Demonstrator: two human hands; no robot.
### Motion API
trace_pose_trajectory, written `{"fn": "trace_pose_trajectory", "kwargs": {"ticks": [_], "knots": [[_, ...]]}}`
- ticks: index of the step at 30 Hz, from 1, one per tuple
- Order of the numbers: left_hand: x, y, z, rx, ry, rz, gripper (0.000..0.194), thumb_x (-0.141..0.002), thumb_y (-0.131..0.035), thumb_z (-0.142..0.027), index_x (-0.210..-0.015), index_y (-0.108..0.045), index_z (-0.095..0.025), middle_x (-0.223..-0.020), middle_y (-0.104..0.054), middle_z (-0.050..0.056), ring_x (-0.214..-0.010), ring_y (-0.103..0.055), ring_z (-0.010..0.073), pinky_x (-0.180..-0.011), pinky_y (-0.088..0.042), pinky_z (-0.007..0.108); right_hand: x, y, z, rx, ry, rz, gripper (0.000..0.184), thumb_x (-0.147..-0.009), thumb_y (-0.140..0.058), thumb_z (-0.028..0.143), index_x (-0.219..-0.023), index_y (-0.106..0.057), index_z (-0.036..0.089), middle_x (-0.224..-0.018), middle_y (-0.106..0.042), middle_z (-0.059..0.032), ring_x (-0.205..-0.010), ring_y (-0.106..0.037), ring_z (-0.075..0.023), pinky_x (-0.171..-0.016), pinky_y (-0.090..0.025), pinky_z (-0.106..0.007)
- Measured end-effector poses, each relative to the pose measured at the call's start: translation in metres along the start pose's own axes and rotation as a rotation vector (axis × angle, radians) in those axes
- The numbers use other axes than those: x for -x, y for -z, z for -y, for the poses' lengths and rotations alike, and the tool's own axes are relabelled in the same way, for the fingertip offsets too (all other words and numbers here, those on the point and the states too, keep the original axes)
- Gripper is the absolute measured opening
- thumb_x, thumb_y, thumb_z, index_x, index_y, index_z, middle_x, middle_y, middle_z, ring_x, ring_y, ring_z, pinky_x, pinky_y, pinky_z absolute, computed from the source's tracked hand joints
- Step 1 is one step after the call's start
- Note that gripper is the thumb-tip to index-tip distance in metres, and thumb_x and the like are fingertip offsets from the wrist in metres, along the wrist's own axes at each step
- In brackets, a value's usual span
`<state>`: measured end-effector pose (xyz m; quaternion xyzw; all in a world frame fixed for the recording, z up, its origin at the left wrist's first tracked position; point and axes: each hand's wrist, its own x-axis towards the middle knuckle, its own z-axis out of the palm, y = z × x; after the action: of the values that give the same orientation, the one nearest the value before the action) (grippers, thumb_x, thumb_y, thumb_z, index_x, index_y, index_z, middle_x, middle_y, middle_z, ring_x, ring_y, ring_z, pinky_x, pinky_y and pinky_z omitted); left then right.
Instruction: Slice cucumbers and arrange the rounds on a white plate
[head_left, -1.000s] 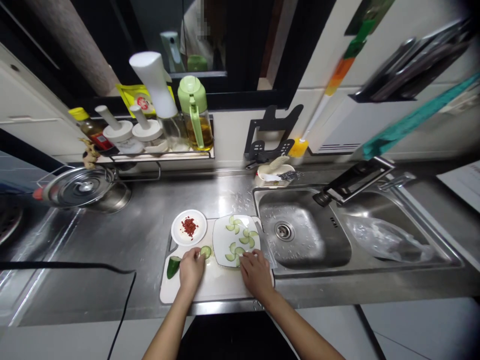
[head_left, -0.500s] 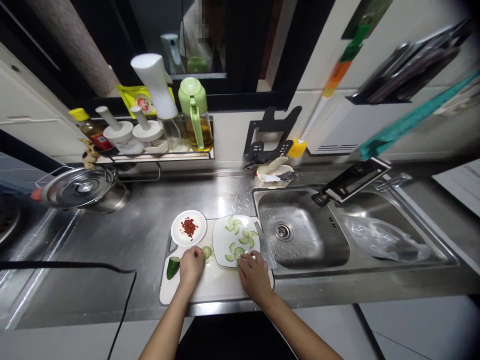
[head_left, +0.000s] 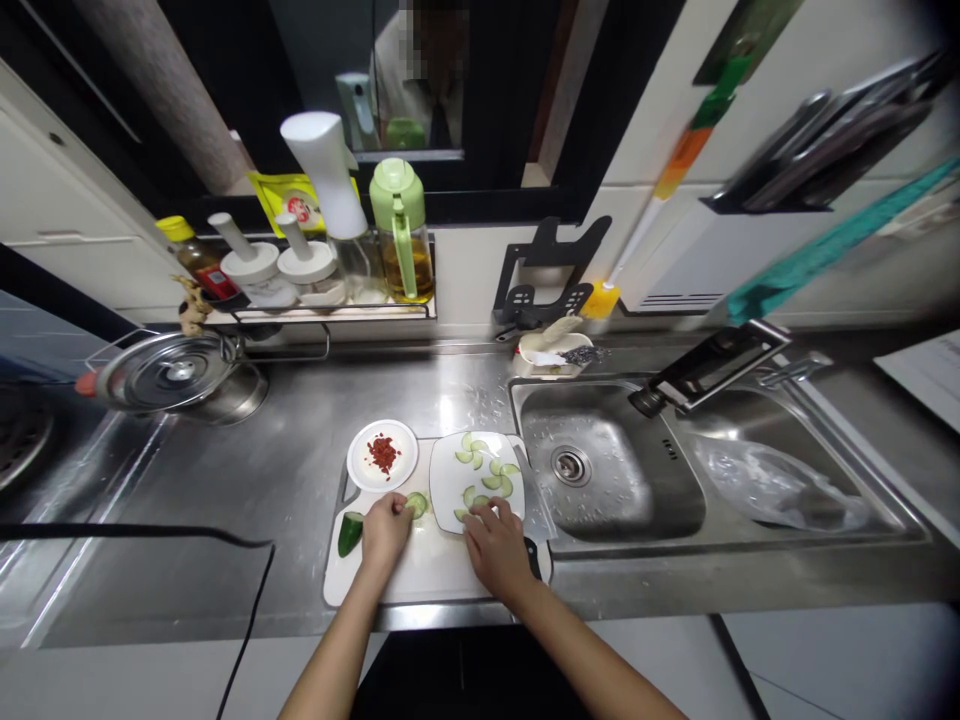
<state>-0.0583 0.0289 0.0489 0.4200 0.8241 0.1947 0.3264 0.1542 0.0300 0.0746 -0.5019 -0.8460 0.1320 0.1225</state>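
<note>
My left hand [head_left: 386, 535] is closed in a pinch at the left edge of a few pale green cucumber slices [head_left: 417, 503] on the white cutting board [head_left: 427, 580]. Over the near edge of a squarish white plate [head_left: 444, 475], my right hand [head_left: 496, 555] bends its fingertips down onto a cucumber slice, which they partly cover. Half-moon slices [head_left: 501, 478] lie on that plate in fan-like groups. A cut cucumber piece [head_left: 349, 534] rests left of my left hand. A knife [head_left: 534, 558] lies at the board's right side, partly behind my right hand.
A round white plate [head_left: 356, 455] with chopped red bits [head_left: 383, 454] overlaps the board's far left corner. Right of the board is a steel sink [head_left: 615, 490] with a plastic bag [head_left: 772, 480]. A lidded pot [head_left: 232, 395] and a rack of condiments [head_left: 337, 312] stand behind.
My right hand has shifted slightly left over the plate, and the knife's dark handle now shows beside it. My left hand stays by the slices. The whole view has shifted a little.
</note>
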Motion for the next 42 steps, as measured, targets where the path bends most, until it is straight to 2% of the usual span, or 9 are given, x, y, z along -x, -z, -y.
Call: {"fn": "trace_pose_trajectory", "kwargs": {"ticks": [6,12,21,26,31,35,38,40,42], "knots": [[-0.002,-0.003,0.001,0.018,-0.044,0.012,0.008,-0.070,-0.054,-0.025,-0.066,-0.057,-0.019,-0.066,-0.062,0.000,-0.065,-0.056,0.0149,-0.063,-0.035,0.024,0.002,-0.001,0.001,-0.017,0.019,-0.013,0.021,-0.087,-0.049,0.020,-0.101,-0.065,0.023,-0.109,-0.062,-0.0081,-0.110,-0.041,-0.0272,-0.079,-0.036,-0.037],[0.002,-0.002,0.003,0.073,-0.107,-0.024,0.010,-0.071,-0.052,-0.026,-0.068,-0.059,-0.019,-0.065,-0.060,-0.002,-0.063,-0.053,0.0133,-0.064,-0.036,0.023,-0.003,0.000,0.006,-0.081,-0.011,0.047,0.021,-0.086,-0.050,0.019,-0.100,-0.065,0.024,-0.108,-0.063,-0.0077,-0.110,-0.043,-0.0268,-0.080,-0.036,-0.037],[0.010,0.008,-0.002,0.317,-0.196,0.131,0.015,-0.069,-0.057,-0.033,-0.070,-0.057,-0.018,-0.056,-0.047,-0.006,-0.053,-0.040,0.0085,-0.056,-0.032,0.020,-0.053,-0.009,0.016,-0.390,-0.014,0.176,0.034,-0.081,-0.055,0.015,-0.113,-0.063,0.023,-0.109,-0.066,-0.0034,-0.103,-0.047,-0.0213,-0.087,-0.035,-0.033],[0.009,0.012,-0.010,0.451,-0.182,0.167,0.016,-0.067,-0.061,-0.032,-0.070,-0.057,-0.017,-0.055,-0.046,-0.006,-0.053,-0.039,0.0073,-0.054,-0.030,0.018,-0.074,-0.009,0.018,-0.586,-0.083,0.235,0.018,-0.080,-0.056,0.017,-0.086,-0.072,0.022,-0.087,-0.070,-0.0008,-0.092,-0.051,-0.0197,-0.082,-0.036,-0.030],[0.005,0.013,-0.016,0.790,-0.020,0.253,0.029,-0.065,-0.070,-0.039,-0.075,-0.057,-0.015,-0.057,-0.049,-0.006,-0.051,-0.040,0.0044,-0.050,-0.029,0.016,-0.083,0.001,0.014,-0.688,-0.081,0.253,0.015,-0.079,-0.057,0.019,-0.077,-0.071,0.022,-0.079,-0.071,0.0002,-0.085,-0.056,-0.0176,-0.082,-0.038,-0.030],[0.003,0.012,-0.023,1.037,0.288,0.353,0.037,-0.070,-0.069,-0.046,-0.082,-0.056,-0.013,-0.063,-0.054,-0.002,-0.044,-0.039,0.0015,-0.040,-0.021,0.013,-0.090,0.014,0.013,-0.716,-0.056,0.271,0.014,-0.079,-0.058,0.020,-0.076,-0.071,0.022,-0.079,-0.071,0.0006,-0.080,-0.058,-0.0157,-0.080,-0.039,-0.028],[0.003,0.010,-0.028,1.180,0.498,0.571,0.034,-0.080,-0.060,-0.046,-0.088,-0.055,-0.013,-0.061,-0.052,-0.003,-0.039,-0.035,0.0004,-0.036,-0.016,0.011,-0.094,0.025,0.012,-0.795,-0.025,0.301,0.013,-0.077,-0.059,0.020,-0.076,-0.071,0.021,-0.077,-0.071,0.0007,-0.078,-0.059,-0.0147,-0.078,-0.041,-0.027],[0.003,0.010,-0.031,1.279,0.575,0.728,0.029,-0.085,-0.056,-0.042,-0.089,-0.054,-0.013,-0.058,-0.047,-0.004,-0.039,-0.035,0.0001,-0.035,-0.017,0.010,-0.097,0.030,0.010,-0.869,-0.010,0.329,0.011,-0.076,-0.061,0.020,-0.077,-0.072,0.020,-0.077,-0.070,0.0004,-0.078,-0.060,-0.0145,-0.076,-0.042,-0.026],[0.002,0.009,-0.032,1.360,0.603,0.805,0.021,-0.086,-0.056,-0.033,-0.090,-0.054,-0.013,-0.058,-0.045,-0.005,-0.042,-0.038,0.0001,-0.036,-0.019,0.008,-0.099,0.033,0.007,-0.927,-0.003,0.368,0.010,-0.074,-0.062,0.021,-0.077,-0.072,0.019,-0.075,-0.070,0.0003,-0.075,-0.061,-0.0141,-0.074,-0.044,-0.025]]}}
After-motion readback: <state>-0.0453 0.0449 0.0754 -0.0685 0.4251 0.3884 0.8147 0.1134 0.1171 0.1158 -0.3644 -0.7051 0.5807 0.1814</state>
